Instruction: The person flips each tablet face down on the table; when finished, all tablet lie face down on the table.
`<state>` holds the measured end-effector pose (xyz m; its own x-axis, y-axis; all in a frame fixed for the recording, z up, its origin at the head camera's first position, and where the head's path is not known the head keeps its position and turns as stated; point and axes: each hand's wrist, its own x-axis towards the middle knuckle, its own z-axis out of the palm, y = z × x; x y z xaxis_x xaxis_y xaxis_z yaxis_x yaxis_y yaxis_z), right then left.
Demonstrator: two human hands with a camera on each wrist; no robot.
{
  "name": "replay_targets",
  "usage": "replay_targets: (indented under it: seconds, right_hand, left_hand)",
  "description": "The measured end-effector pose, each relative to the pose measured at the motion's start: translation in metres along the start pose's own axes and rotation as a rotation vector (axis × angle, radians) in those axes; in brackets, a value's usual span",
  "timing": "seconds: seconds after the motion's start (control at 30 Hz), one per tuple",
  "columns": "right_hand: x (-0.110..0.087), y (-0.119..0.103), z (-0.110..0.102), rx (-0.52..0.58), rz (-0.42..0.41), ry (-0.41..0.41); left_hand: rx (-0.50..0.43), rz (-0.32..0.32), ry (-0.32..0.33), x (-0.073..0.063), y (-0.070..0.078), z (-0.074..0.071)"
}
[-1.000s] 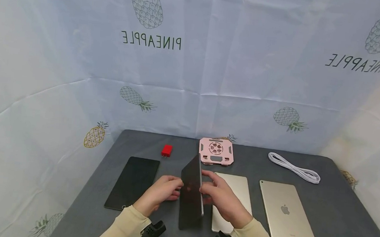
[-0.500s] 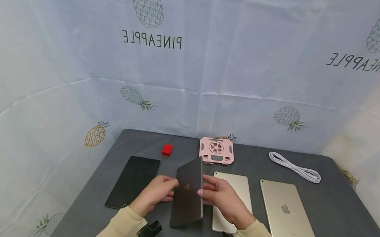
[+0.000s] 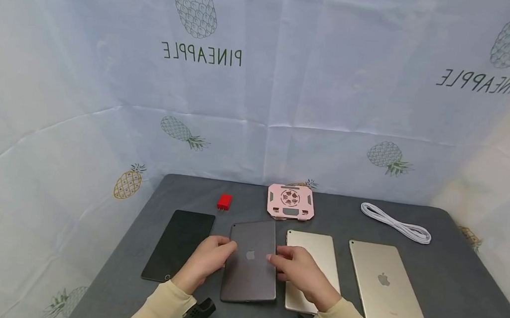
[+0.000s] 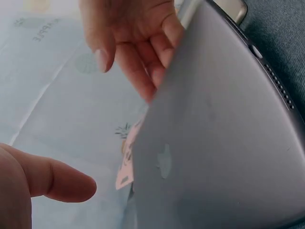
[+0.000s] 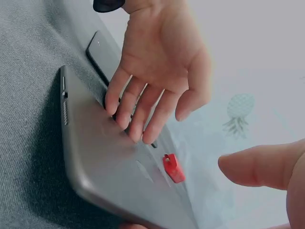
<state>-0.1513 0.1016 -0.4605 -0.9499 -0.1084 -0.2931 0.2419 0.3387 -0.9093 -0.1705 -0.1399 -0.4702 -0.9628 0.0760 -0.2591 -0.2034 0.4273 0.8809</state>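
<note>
A dark grey tablet point(image 3: 250, 281) lies back side up between my hands, nearly level, its apple logo showing. In the right wrist view a shadow falls beneath it. My left hand point(image 3: 208, 260) touches its left edge; in that wrist view those fingers point(image 5: 140, 114) are extended along the edge, thumb apart. At the right edge is my right hand point(image 3: 302, 275), its fingers point(image 4: 143, 62) fairly straight against the rim in the left wrist view. Its thumb point(image 5: 257, 164) stands off the tablet. How far the fingertips reach under the edges is hidden.
Left lies a black-screened tablet point(image 3: 178, 243). To the right are two gold tablets, a nearer one point(image 3: 315, 246) partly behind my right hand and another point(image 3: 384, 284) beyond it. A red charger plug point(image 3: 224, 201), pink stand point(image 3: 290, 202) and coiled white cable point(image 3: 396, 223) line the back.
The grey tablet has turned from standing nearly on edge to nearly flat, back upward. My right hand's fingers and thumb have loosened from its right edge; my left hand has shifted slightly left.
</note>
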Motion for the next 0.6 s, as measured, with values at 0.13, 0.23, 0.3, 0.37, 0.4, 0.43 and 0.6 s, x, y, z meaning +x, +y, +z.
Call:
replay_targets:
  seconds: [0.13,0.23,0.3,0.37,0.4,0.43,0.6]
  right_hand:
    - [-0.0001,-0.0008,0.0013,0.019,0.028,-0.001]
    - [0.0007,-0.001,0.0028,0.022,0.04,0.0]
    - [0.0014,-0.0006,0.004,0.029,0.046,-0.004]
    - [0.0021,0.0002,0.0053,0.028,0.049,-0.006]
    - [0.0022,0.0005,0.006,0.025,0.051,-0.009]
    - [0.0023,0.0011,0.0067,0.023,0.05,-0.011]
    - [0.0001,-0.0003,0.0085,-0.003,0.054,-0.012]
  left_hand:
    - [0.033,0.013,0.025,-0.0019,0.0004,-0.0003]
    - [0.043,0.021,0.03,-0.0029,0.0007,-0.0007]
    - [0.045,0.025,0.033,-0.0032,0.001,-0.0008]
    - [0.043,0.023,0.033,-0.0032,0.0012,-0.0009]
    - [0.043,0.021,0.033,-0.0031,0.0013,-0.001]
    - [0.043,0.019,0.034,-0.003,0.0014,-0.0012]
    - [0.048,0.017,0.047,-0.0028,0.0012,-0.0021]
